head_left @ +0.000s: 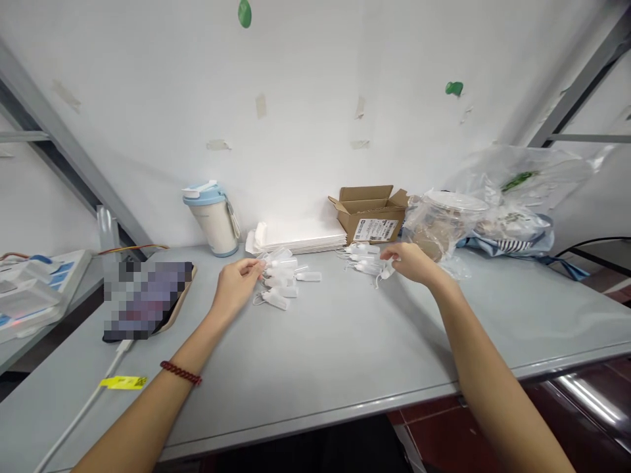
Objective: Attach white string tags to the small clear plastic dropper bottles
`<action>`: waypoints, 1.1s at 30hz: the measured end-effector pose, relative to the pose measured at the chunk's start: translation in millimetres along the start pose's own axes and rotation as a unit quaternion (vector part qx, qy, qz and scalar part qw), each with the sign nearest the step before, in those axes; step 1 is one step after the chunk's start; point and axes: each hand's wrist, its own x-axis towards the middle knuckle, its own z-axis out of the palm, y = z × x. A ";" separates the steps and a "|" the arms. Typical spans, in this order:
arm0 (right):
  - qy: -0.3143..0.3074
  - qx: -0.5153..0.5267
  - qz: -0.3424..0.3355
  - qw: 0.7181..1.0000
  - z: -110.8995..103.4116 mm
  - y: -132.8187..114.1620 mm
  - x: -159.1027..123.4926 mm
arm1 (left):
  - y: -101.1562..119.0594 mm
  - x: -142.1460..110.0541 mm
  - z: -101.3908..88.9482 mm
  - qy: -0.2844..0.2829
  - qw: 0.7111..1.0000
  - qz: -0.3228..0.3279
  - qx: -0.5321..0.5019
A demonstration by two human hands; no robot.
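My left hand (237,285) rests at the left edge of a pile of small translucent plastic pieces with thin string loops (280,281). Its thumb and fingers come together at the pile; what lies between the fingertips is too small to make out. On the right, my right hand (408,263) pinches a small translucent plastic piece with a white loop (386,270), which hangs just above or against the table. Beside that hand lies a second group of the same pieces (365,265), in front of the cardboard box.
An open cardboard box (373,220) and a flat white stack (300,238) stand by the wall. A cup (211,220) and a phone (152,302) with a cable (96,401) are on the left. Plastic bags (517,190) and a lidded tub (444,217) occupy the grey table's (315,355) right back.
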 end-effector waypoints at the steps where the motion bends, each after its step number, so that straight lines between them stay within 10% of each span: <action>1: -0.021 -0.004 0.009 1.000 -1.5 2.3 -1.1 | 0.5 -0.4 0.1 0.007 1.000 0.000 0.001; 17: -0.092 0.006 -0.029 0.995 -1.2 11.1 -9.0 | 18.3 -21.0 6.7 0.057 0.995 0.070 0.041; 22: -0.118 0.160 -0.129 0.971 -10.3 -34.3 -24.6 | 34.4 -35.7 15.4 -0.030 0.997 0.072 -0.011; 28: -0.081 0.274 -0.170 0.943 11.3 -86.1 -34.2 | 49.5 -49.9 27.6 -0.252 0.953 -0.090 -0.146; 33: -0.016 0.230 -0.219 0.948 30.4 -97.8 -38.3 | 47.7 -49.3 31.1 -0.237 0.951 -0.095 -0.176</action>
